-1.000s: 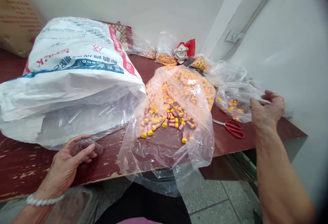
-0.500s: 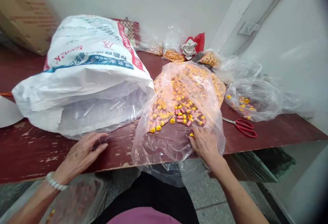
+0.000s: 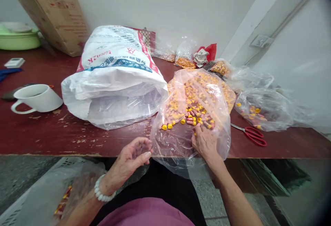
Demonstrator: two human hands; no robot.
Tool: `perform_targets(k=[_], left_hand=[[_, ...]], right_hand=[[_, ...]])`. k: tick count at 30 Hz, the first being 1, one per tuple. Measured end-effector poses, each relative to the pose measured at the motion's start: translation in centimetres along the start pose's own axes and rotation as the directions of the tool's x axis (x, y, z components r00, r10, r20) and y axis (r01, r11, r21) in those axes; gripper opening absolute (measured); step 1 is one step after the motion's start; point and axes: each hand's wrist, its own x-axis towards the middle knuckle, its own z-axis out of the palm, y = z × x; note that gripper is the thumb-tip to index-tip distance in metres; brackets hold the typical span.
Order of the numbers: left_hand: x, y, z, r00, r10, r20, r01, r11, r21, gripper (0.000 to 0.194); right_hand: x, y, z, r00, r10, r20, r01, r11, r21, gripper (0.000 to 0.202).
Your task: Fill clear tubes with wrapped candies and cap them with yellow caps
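Sack (image 3: pixel 121 62) on the table (image 3: pixel 77 136), between mug (image 3: pixel 42 99) and bottles (image 3: pixel 191 123)
Scissors (image 3: pixel 247 130) right of the bottles, carton (image 3: pixel 60 19) behind the mug

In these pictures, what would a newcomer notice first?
Probably the big white sack, left of centre on the red table, its open mouth facing the viewer. Next comes the clear bag just right of it, holding small yellow-capped pieces, with the right hand at its near side. Red-handled scissors lie right of that bag.

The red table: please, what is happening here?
A person's right hand is at the near end of a clear bag of yellow-capped pieces. The left hand curls loosely beside this bag; whether it holds something, I cannot tell. An open white sack and red-handled scissors lie on the table.
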Motion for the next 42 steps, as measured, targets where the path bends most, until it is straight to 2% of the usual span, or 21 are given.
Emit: perform_targets(k=[2,4,6,8,9,11,13,15,17,20,22,24,26,27,28,29,30,33,35,38,42], left_hand=[[0.1,-0.5,0.2,1.000,0.011,0.017,-0.011,1.000,0.021,0.032],[0.2,-0.9,0.3,0.999,0.042,0.024,-0.043,0.997,0.067,0.031],[0.2,-1.1,0.2,0.995,0.090,0.037,-0.094,0.988,0.124,0.028],[0.0,-1.1,0.2,0.990,0.122,0.069,-0.133,0.975,0.178,0.026],[-0.1,-1.0,0.2,0.988,0.123,0.088,-0.139,0.969,0.205,0.025],[-0.3,-0.8,0.3,0.986,0.113,0.123,-0.140,0.963,0.232,0.026],[-0.5,-0.5,0.5,0.984,0.103,0.145,-0.130,0.972,0.194,0.028],[-0.7,-0.5,0.7,0.985,0.090,0.149,-0.104,0.991,0.089,0.028],[-0.8,-0.7,0.8,0.989,0.062,0.135,-0.059,0.998,-0.024,0.029],[-0.9,-1.2,1.1,0.992,0.045,0.122,-0.025,0.987,-0.157,0.030],[-1.0,-1.5,1.4,0.991,0.044,0.126,-0.017,0.978,-0.209,0.028],[-0.9,-1.4,1.6,0.992,0.040,0.117,-0.012,0.972,-0.233,0.026],[-0.7,-1.1,1.5,0.995,0.038,0.088,-0.015,0.969,-0.247,0.026],[-0.5,-0.9,1.4,0.997,0.036,0.072,-0.017,0.968,-0.251,0.027],[-0.2,-0.7,1.3,0.998,0.030,0.060,-0.014,0.967,-0.254,0.028],[0.0,-0.5,1.1,0.998,0.022,0.055,-0.007,0.967,-0.254,0.030],[0.1,-0.4,0.9,0.998,0.013,0.056,0.002,0.968,-0.253,0.031],[0.4,-0.4,0.6,0.997,-0.006,0.073,0.025,0.966,-0.258,0.031],[0.5,-0.6,0.7,0.996,-0.003,0.091,0.027,0.965,-0.261,0.030],[0.7,-0.7,1.1,0.994,0.010,0.112,0.017,0.971,-0.239,0.029],[1.0,-0.8,1.3,0.994,0.010,0.106,0.013,0.978,-0.207,0.032]], right_hand=[[-1.2,-1.8,-1.6,0.998,-0.054,-0.030,0.057,0.994,0.096,0.023],[-2.6,-3.9,-3.6,0.987,-0.153,-0.048,0.161,0.934,0.319,0.019],[-3.8,-5.8,-5.5,0.957,-0.275,-0.091,0.273,0.749,0.604,0.016],[-4.5,-7.2,-6.9,0.911,-0.388,-0.139,0.348,0.545,0.763,0.019],[-4.6,-7.6,-7.3,0.884,-0.443,-0.150,0.379,0.492,0.784,0.021],[-4.6,-8.1,-7.7,0.846,-0.513,-0.145,0.411,0.454,0.790,0.029],[-4.5,-8.1,-7.7,0.853,-0.505,-0.132,0.398,0.467,0.790,0.037],[-4.5,-8.0,-7.5,0.897,-0.420,-0.139,0.356,0.498,0.791,0.041],[-4.7,-8.1,-7.2,0.919,-0.364,-0.150,0.337,0.528,0.780,0.038],[-5.4,-8.7,-6.5,0.890,-0.437,-0.130,0.382,0.558,0.737,0.049],[-5.9,-9.3,-6.1,0.860,-0.501,-0.101,0.401,0.540,0.740,0.059],[-5.8,-9.6,-5.8,0.847,-0.526,-0.079,0.377,0.489,0.786,0.062],[-4.7,-9.1,-5.4,0.858,-0.512,-0.039,0.310,0.456,0.834,0.058],[-3.8,-8.6,-5.0,0.886,-0.463,-0.012,0.269,0.492,0.828,0.053],[-2.7,-7.8,-4.5,0.925,-0.380,0.015,0.220,0.567,0.794,0.047],[-1.4,-6.8,-3.8,0.961,-0.274,0.033,0.161,0.653,0.740,0.040],[0.0,-5.6,-3.0,0.993,-0.112,0.024,0.074,0.784,0.616,0.031],[3.6,-2.1,-0.3,0.994,0.108,-0.029,-0.083,0.886,0.457,0.026],[5.0,-0.4,1.2,0.986,0.167,-0.031,-0.141,0.906,0.399,0.024],[5.5,0.6,2.5,0.987,0.162,-0.005,-0.150,0.921,0.360,0.018],[4.5,0.1,2.1,0.995,0.102,0.009,-0.096,0.903,0.419,0.017]])
